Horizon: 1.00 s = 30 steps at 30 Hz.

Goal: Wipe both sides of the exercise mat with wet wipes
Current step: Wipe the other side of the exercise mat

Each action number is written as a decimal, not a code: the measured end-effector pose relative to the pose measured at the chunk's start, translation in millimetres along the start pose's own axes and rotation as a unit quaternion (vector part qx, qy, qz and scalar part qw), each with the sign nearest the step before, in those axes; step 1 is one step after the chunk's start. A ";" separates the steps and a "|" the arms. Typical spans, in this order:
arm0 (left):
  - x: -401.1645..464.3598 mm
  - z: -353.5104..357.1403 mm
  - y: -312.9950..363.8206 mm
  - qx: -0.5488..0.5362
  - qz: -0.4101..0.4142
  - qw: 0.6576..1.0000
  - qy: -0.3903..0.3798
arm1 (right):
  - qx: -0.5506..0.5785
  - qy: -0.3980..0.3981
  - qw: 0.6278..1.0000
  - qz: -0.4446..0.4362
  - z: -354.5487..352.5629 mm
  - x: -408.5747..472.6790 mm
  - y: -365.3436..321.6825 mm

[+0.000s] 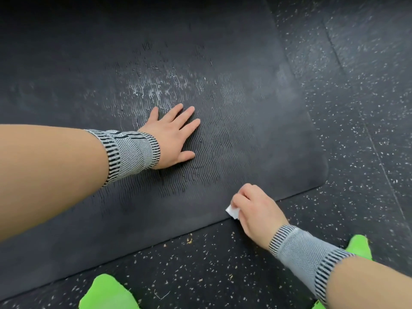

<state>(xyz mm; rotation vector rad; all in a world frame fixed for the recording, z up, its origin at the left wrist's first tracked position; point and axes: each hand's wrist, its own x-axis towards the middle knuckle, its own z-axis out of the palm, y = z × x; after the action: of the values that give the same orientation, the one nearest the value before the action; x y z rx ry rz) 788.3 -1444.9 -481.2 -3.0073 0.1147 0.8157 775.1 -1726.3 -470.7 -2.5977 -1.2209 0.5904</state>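
mat: a dark exercise mat (256, 134) lies flat on the speckled rubber floor (367, 108), ribbed face up, its rounded corner at the right and its near edge running across in front of the person.
left hand: the left hand (172, 137) presses palm-down on the mat's middle, fingers straight and spread, holding nothing.
right hand: the right hand (254, 210) grips a white wet wipe (233, 211) at the mat's near edge, fingers curled over it; only a corner of the wipe shows.
residue: pale streaks (156, 88) sit in the ribs just beyond the left fingertips, possibly dried dirt or wear, hard to tell in this light.
debris: tan crumbs (189, 238) lie on the floor just beside the mat's edge.
risk, edge: a stroke off the edge could drag the wipe onto the floor and carry grit back onto the mat.
risk, ribs: the wavy ribs may snag or shred a thin wipe, or keep dirt a light pass misses.
risk, slip: if the bracing palm lifts, the mat may creep or buckle under the wiping.
risk, flip: the underside is not yet shown; turning it onto the crumbs would soil the cleaned face.
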 end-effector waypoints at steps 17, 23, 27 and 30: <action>1.9 3.4 -1.9 -0.019 -0.002 1.000 0.014 | -0.012 0.027 0.999 -0.028 -11.4 58.6 5.1; 2.1 1.1 -7.3 -0.026 0.006 1.000 0.007 | -0.039 0.091 0.995 -0.022 -28.0 108.8 11.1; 5.6 1.0 -15.8 -0.040 -0.016 0.999 0.027 | -0.030 0.063 0.997 -0.039 -20.5 66.8 10.8; 10.7 -4.9 -20.8 -0.037 -0.039 0.998 0.036 | -0.030 0.044 0.997 -0.055 -29.9 93.8 12.5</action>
<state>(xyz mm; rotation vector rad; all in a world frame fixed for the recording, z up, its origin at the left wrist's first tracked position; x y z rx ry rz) 801.6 -1425.1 -482.4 -3.0887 -0.0310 0.7193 850.9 -1662.3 -473.2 -2.5549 -1.3609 0.4208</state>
